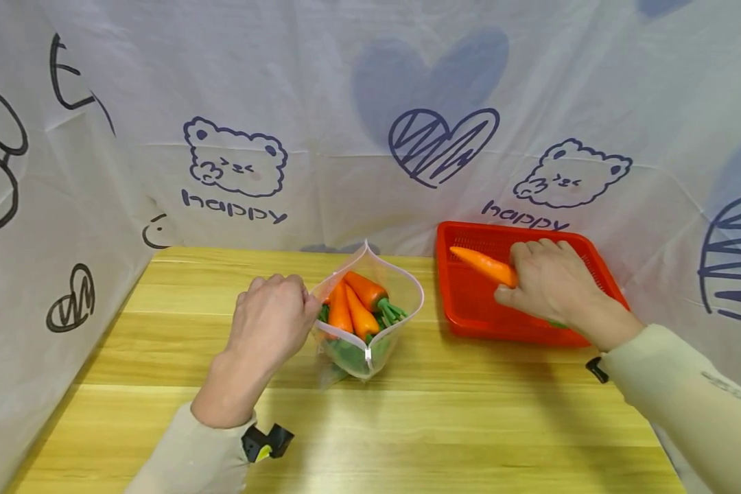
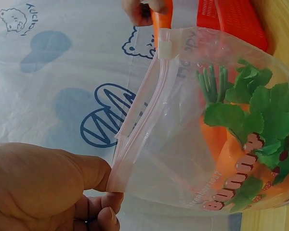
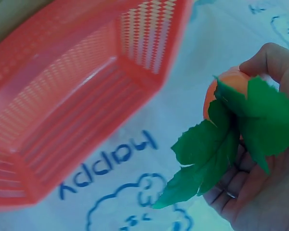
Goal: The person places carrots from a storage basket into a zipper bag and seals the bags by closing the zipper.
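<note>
A clear zip bag (image 1: 370,322) stands open on the wooden table, with three toy carrots (image 1: 353,305) and green leaves inside. My left hand (image 1: 270,322) pinches the bag's left rim (image 2: 116,178) and holds it open. My right hand (image 1: 556,285) is over the red basket (image 1: 469,302) and grips another toy carrot (image 1: 484,266), its tip pointing left. In the right wrist view that carrot's green leaves (image 3: 221,144) stick out of my fist. The left wrist view shows the bag's zipper slider (image 2: 164,49) and the carrots through the plastic (image 2: 221,149).
A white cloth printed with bears, hearts and "happy" hangs behind and on both sides of the table (image 1: 407,425). The red basket sits at the back right against the cloth.
</note>
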A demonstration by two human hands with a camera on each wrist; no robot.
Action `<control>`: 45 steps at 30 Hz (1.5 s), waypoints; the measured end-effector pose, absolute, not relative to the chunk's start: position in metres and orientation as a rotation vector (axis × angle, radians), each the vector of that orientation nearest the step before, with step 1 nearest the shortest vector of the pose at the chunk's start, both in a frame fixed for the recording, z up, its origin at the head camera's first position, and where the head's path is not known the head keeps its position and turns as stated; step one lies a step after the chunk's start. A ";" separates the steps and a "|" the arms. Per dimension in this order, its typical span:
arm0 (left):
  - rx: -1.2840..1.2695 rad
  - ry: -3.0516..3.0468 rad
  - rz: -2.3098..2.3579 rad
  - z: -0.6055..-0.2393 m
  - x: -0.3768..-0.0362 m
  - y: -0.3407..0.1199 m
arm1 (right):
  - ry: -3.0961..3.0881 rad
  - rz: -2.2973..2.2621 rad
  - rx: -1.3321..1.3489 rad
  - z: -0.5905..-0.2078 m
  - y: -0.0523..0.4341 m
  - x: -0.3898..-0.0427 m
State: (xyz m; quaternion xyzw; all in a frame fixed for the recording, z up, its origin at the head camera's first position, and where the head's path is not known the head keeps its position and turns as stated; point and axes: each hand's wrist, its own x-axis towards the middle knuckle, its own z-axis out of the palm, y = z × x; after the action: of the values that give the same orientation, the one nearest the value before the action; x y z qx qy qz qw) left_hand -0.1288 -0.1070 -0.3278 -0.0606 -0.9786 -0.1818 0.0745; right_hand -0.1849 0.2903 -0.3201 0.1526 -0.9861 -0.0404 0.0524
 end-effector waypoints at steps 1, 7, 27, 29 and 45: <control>-0.183 -2.936 -0.545 -0.328 -0.129 -0.107 | -3.000 -0.124 0.468 -0.317 0.287 -0.183; -0.191 -2.929 -0.551 -0.328 -0.127 -0.106 | -2.986 -0.118 0.507 -0.299 0.266 -0.170; -0.196 -2.925 -0.550 -0.326 -0.125 -0.102 | -3.161 -0.019 0.611 -0.267 0.181 -0.135; -0.199 -2.924 -0.545 -0.326 -0.124 -0.101 | -3.241 0.006 0.573 -0.268 0.169 -0.137; -0.241 -2.851 -0.479 -0.327 -0.122 -0.097 | -3.335 0.182 0.539 -0.294 0.096 -0.180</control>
State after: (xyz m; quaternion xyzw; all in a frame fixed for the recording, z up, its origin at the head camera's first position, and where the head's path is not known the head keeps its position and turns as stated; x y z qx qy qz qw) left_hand -0.1219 -0.0967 -0.3271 -0.0823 -0.9757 -0.1640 0.1198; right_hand -0.1805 0.0959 -0.2937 0.1581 -0.9786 0.0533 -0.1204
